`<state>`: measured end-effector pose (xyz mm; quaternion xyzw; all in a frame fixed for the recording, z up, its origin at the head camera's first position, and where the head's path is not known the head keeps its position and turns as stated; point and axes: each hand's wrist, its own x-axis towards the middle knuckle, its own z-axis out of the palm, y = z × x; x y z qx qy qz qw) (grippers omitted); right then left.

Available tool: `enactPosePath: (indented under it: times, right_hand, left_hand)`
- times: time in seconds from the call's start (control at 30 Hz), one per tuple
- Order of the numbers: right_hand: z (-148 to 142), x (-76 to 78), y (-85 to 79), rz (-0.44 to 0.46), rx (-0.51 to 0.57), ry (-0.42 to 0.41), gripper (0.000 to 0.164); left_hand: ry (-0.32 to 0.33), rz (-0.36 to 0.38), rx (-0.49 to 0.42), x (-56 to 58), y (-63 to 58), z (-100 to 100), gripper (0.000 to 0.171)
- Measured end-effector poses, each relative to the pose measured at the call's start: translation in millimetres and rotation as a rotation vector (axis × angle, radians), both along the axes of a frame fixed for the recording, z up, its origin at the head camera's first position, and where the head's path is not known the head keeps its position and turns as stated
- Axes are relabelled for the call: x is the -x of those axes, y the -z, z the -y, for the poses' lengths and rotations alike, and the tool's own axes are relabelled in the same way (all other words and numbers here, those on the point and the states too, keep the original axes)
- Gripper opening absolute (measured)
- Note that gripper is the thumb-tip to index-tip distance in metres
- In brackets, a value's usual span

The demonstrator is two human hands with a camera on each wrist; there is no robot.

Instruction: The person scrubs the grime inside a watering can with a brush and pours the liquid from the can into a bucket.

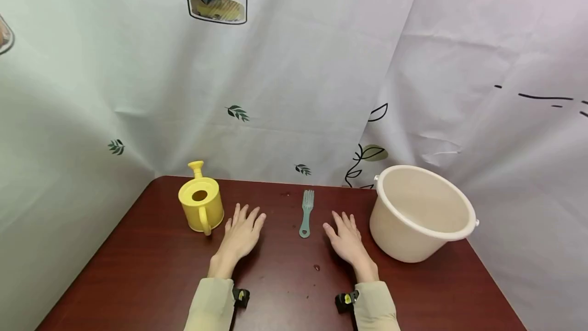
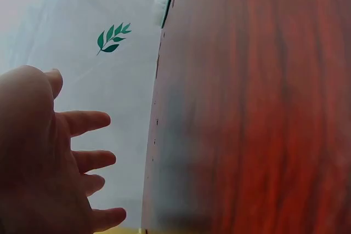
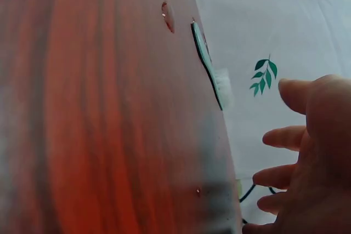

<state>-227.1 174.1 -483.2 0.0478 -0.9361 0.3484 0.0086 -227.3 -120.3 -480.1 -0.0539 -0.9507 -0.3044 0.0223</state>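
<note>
My left hand (image 1: 242, 234) is open, fingers spread, over the table just right of the yellow watering can (image 1: 200, 206). The can's spout points to the back and its handle faces me. Between my hands lies a small teal brush (image 1: 306, 214), its handle towards me; pale bristles stand up from its head in the right wrist view (image 3: 224, 89). My right hand (image 1: 346, 239), also empty with fingers extended, is to the right of the brush. Beyond that hand stands a cream bucket (image 1: 409, 246), nearest to its fingers. Both wrist views show bare, apart fingers.
The dark red wooden table (image 1: 275, 290) bears several small wet drops (image 1: 317, 267). A pale cloth (image 1: 294, 80) with printed leaves hangs behind the table and along its sides. The bucket stands near the right edge, the watering can near the back left corner.
</note>
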Motion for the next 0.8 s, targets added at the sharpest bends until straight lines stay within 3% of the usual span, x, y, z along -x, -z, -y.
enactPosePath:
  times: [0.27,0.5,0.8]
  right_hand:
    - [1.6,9.4,3.3,0.011,0.028,-0.014,0.059]
    - [16.0,16.3,2.4,0.017,0.027,-0.031,0.057]
    - [36.5,24.6,2.9,0.027,0.057,-0.038,0.055]
  left_hand:
    - [-0.015,0.029,-0.096,3.3,1.7,4.5,0.068]
    - [-0.038,0.063,-0.181,2.8,-0.8,21.3,0.066]
    - [-0.018,0.029,-0.254,2.6,0.6,44.1,0.05]
